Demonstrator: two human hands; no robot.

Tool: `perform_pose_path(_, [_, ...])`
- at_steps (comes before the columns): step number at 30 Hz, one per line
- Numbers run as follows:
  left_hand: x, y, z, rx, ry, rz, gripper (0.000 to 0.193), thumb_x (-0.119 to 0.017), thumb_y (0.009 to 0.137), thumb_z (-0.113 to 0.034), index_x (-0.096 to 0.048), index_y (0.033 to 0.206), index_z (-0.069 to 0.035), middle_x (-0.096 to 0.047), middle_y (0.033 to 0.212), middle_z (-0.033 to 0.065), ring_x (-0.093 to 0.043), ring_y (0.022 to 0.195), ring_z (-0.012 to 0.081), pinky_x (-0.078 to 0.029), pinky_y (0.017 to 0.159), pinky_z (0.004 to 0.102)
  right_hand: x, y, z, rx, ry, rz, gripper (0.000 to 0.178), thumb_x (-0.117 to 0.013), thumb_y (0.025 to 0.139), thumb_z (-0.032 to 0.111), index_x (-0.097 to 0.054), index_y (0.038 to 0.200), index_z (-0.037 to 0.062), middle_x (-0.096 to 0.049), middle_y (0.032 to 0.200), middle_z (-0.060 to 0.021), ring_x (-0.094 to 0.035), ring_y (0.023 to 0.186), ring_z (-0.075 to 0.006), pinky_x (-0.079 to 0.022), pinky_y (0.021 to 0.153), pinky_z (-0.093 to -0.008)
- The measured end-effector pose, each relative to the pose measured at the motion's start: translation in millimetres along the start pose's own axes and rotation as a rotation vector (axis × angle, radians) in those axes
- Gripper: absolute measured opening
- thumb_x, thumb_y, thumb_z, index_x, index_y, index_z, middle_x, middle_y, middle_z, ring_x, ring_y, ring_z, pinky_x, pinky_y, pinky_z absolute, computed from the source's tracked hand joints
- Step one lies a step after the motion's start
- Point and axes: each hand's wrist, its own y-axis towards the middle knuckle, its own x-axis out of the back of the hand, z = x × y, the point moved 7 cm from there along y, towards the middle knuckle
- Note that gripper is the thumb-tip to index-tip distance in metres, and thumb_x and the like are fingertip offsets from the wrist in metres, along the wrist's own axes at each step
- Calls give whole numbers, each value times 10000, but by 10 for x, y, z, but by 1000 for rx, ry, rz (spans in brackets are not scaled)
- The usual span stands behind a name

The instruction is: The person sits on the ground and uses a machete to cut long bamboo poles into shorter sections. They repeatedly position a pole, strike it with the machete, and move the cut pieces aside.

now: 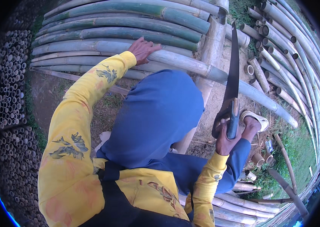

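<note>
My right hand (227, 136) grips the handle of a handsaw (233, 72), whose long dark blade points away from me, its toothed edge toward the left. The blade crosses over a long grey-green bamboo pole (252, 92); whether it touches the pole I cannot tell. My left hand (143, 51) is wrapped over the same pole farther left, its thumb side toward the saw. The pole slants from upper left to lower right, over a thick bamboo rail (210, 53), and its right end sticks out past my right foot. My bent left knee (163, 109) covers the ground in between.
Several long bamboo poles (122, 19) lie side by side beyond my left hand. At the right is a heap of bamboo poles (281, 49). Stacked short bamboo tubes (8, 79) show their cut ends at the left. Short offcuts (258, 159) lie on the grass near my right foot.
</note>
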Motion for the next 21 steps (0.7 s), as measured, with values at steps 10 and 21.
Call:
perform_pose_path(10, [241, 74, -470, -3, -172, -255, 1028, -934, 604, -276, -436, 1493, -136, -570, 1316, 111, -553, 1236, 300, -361, 1091, 450, -132, -66, 63, -21, -93, -3, 204, -732, 906, 49, -670, 1090, -16, -691, 884, -84, -616, 800, -126, -506, 761, -298])
perform_pose_path(21, [102, 767, -1088, 90, -235, 42, 635, -864, 707, -325, -565, 1212, -79, -680, 1184, 162, -649, 1119, 374, -501, 961, 481, -235, -90, 42, 12, -153, -9, 213, -762, 912, 99, -664, 1063, -15, -688, 855, -85, -602, 754, -138, -509, 737, -308])
